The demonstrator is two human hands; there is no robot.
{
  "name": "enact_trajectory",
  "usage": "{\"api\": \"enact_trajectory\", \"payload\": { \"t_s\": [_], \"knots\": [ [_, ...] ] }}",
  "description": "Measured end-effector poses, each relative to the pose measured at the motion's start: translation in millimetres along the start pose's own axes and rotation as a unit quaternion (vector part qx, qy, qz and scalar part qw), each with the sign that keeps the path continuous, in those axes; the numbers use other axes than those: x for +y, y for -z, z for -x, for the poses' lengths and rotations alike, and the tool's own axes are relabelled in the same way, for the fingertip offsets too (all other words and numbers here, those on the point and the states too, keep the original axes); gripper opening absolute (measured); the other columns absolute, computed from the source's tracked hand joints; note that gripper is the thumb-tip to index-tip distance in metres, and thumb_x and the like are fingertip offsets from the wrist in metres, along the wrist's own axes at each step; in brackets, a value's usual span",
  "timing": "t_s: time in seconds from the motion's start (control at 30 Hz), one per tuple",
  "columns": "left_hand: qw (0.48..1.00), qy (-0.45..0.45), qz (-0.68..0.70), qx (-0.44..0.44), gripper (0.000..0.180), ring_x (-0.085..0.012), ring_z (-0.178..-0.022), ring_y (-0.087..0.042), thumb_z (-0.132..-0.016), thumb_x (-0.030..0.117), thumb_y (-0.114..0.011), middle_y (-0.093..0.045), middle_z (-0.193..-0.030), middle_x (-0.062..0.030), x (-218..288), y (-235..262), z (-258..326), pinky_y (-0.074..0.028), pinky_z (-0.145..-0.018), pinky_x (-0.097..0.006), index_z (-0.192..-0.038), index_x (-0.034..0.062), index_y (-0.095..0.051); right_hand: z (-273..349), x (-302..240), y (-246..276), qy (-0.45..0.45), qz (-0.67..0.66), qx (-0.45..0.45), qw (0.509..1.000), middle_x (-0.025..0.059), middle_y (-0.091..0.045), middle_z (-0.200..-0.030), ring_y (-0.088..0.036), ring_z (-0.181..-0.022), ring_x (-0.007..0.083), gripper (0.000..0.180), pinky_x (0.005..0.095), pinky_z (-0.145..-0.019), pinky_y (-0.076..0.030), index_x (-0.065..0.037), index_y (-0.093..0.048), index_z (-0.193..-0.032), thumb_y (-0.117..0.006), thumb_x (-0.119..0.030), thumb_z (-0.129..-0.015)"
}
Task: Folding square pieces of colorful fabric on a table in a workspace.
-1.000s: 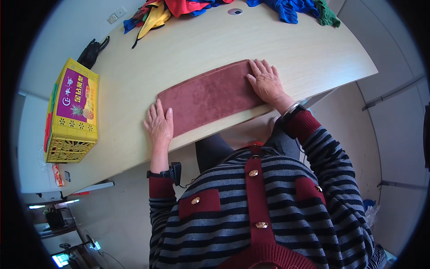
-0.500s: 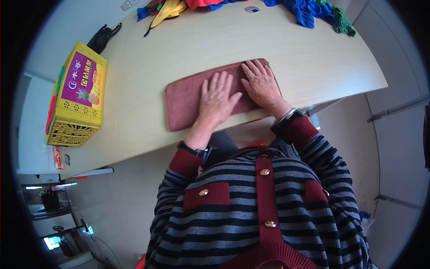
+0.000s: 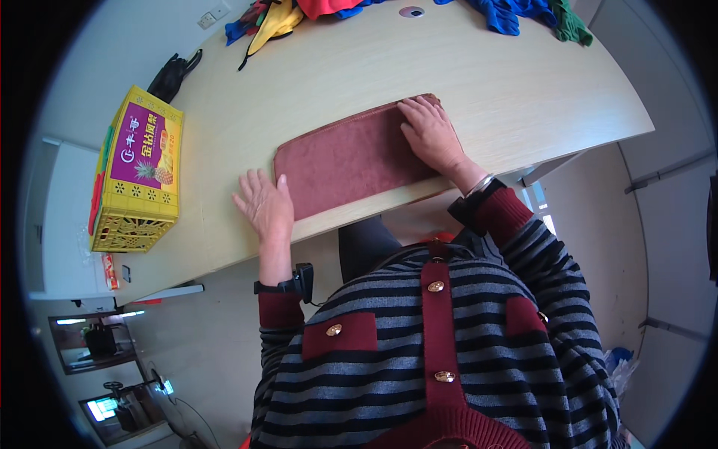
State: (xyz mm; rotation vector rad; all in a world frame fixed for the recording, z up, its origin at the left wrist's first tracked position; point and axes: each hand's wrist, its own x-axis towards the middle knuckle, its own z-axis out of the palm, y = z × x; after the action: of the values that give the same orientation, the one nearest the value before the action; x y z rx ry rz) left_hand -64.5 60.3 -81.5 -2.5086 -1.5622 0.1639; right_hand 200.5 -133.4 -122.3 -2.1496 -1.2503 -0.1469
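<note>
A folded dark red towel [image 3: 345, 159] lies flat near the front edge of a pale wooden table [image 3: 479, 82]. My right hand [image 3: 431, 135] rests palm down on the towel's right end, fingers spread. My left hand [image 3: 263, 204] lies flat on the bare table just left of the towel's left edge, thumb touching or almost touching the cloth. Neither hand grips anything.
A yellow box with a purple top [image 3: 136, 170] stands at the table's left end. A heap of coloured clothes [image 3: 307, 10] lies along the far edge, with blue and green pieces [image 3: 532, 15] at the far right. A black item [image 3: 169, 74] sits behind the box.
My left hand has slid left off the towel onto the table beside it. The right hand has stayed on the towel's right end.
</note>
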Motion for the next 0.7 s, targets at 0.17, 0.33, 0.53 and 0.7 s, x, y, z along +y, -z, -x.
{"api": "enact_trajectory", "payload": {
  "t_s": [0.17, 0.33, 0.53, 0.7],
  "knots": [
    [0.902, -0.361, 0.165, 0.169, 0.056, -0.0318, -0.147, -0.031, -0.097, 0.032, -0.057, -0.043, -0.152, -0.0199, 113.0, 36.1, 28.9, -0.020, -0.119, -0.056, -0.142, 0.0004, -0.050, 4.1, 18.6, 13.6, -0.083, -0.261, 0.079, 0.959, 0.0203, -0.061, -0.129, -0.055, -0.123, 0.0369, 0.047, 0.0395, -0.106, -0.043, -0.002, -0.046, -0.141, -0.046, -0.026, -0.101],
    [0.835, -0.474, 0.184, 0.208, 0.058, -0.0310, -0.148, -0.029, -0.098, 0.035, -0.054, -0.039, -0.155, -0.0180, 194.3, 6.7, 22.5, -0.019, -0.120, -0.051, -0.146, 0.0034, -0.046, 16.5, -3.4, 24.5, -0.115, -0.185, 0.036, 0.975, 0.0206, -0.058, -0.134, -0.053, -0.128, 0.0367, 0.051, 0.0418, -0.108, -0.040, -0.002, -0.043, -0.144, -0.046, -0.030, -0.101],
    [0.912, -0.363, 0.178, 0.076, 0.066, -0.0275, -0.153, -0.017, -0.103, 0.046, -0.037, -0.025, -0.163, -0.0134, 168.7, 8.4, 13.2, -0.010, -0.123, -0.049, -0.155, 0.0066, -0.031, 31.6, 3.0, 9.9, -0.075, 0.011, 0.066, 0.995, 0.0177, -0.048, -0.146, -0.041, -0.139, 0.0356, 0.057, 0.0461, -0.116, -0.030, -0.003, -0.037, -0.149, -0.046, -0.033, -0.101],
    [0.972, -0.180, 0.143, 0.043, 0.067, -0.0257, -0.154, -0.012, -0.104, 0.048, -0.031, -0.019, -0.166, -0.0105, 59.1, -12.5, -2.5, -0.007, -0.124, -0.047, -0.158, 0.0098, -0.024, 32.0, 4.1, 11.5, -0.073, 0.060, 0.023, 0.995, 0.0150, -0.043, -0.152, -0.035, -0.144, 0.0344, 0.058, 0.0471, -0.119, -0.025, -0.006, -0.033, -0.152, -0.045, -0.034, -0.102]
  ]
}}
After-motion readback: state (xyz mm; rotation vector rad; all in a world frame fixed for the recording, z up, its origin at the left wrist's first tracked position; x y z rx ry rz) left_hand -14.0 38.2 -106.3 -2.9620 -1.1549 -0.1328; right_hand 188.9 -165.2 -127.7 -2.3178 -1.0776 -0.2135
